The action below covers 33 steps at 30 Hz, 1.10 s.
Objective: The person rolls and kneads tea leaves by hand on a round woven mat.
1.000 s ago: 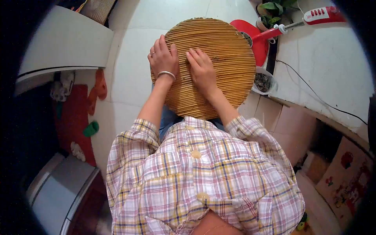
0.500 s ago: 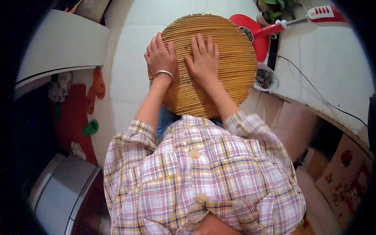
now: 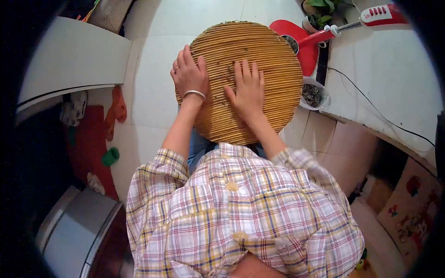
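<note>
A round yellow-brown tray of parallel stalks [image 3: 259,41] rests on my lap, its ridges running crosswise. My left hand [image 3: 189,78] lies flat over its left edge, fingers stretched out, with a ring and a silver bangle on it. Near the middle of the same tray, my right hand [image 3: 250,92] is spread flat, palm down, thumb apart. A few small dark bits [image 3: 230,69] sit on the stalks just left of the right fingertips; what lies under the palms is hidden.
Beyond the tray's right edge are a red round base [image 3: 308,60] with a red-and-white control panel [image 3: 382,15], a plastic-lined bin [image 3: 315,92] and a potted plant [image 3: 322,7]. A black cable [image 3: 371,99] crosses the right-hand surface. Orange slippers [image 3: 119,104] and a green cup-like object [image 3: 111,156] lie left.
My right hand has slid toward my body and slightly right over the tray. The left hand stays at the left edge. The whole view has shifted slightly.
</note>
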Available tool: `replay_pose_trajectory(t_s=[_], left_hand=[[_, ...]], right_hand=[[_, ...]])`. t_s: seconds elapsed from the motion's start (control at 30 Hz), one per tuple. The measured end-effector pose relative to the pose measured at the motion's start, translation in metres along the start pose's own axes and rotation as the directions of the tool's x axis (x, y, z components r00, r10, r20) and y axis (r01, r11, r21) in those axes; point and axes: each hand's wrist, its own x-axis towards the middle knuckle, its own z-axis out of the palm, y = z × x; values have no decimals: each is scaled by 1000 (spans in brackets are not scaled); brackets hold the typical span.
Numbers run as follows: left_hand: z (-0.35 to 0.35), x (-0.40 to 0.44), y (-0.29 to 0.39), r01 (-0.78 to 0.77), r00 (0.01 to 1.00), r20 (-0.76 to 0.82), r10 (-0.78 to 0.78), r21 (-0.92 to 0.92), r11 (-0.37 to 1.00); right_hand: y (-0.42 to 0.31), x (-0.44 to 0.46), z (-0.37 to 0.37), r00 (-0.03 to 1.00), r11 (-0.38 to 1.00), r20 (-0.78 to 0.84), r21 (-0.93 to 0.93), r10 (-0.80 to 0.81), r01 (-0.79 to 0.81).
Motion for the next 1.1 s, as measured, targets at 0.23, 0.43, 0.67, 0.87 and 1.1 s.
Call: replay_pose_trajectory(t_s=[0.23, 0.43, 0.67, 0.87, 1.1], left_hand=[[2, -3, 1, -21, 999, -35, 21, 27, 999], [1, -1, 0, 0, 1000, -9, 0, 0, 1000], [1, -2, 1, -9, 999, -45, 9, -5, 1000], [4, 0, -1, 13, 999, -32, -13, 8, 1000], [2, -4, -1, -18, 998, -54, 19, 24, 1000]], right_hand=[[0, 46, 11, 996, 999, -90, -49, 2, -6], [8, 0, 4, 1000, 1000, 0, -15, -3, 3], [5, 50, 12, 996, 998, -67, -28, 55, -57], [5, -21, -5, 996, 999, 84, -38, 10, -7], [-1, 48, 16, 998, 999, -55, -41, 21, -23]])
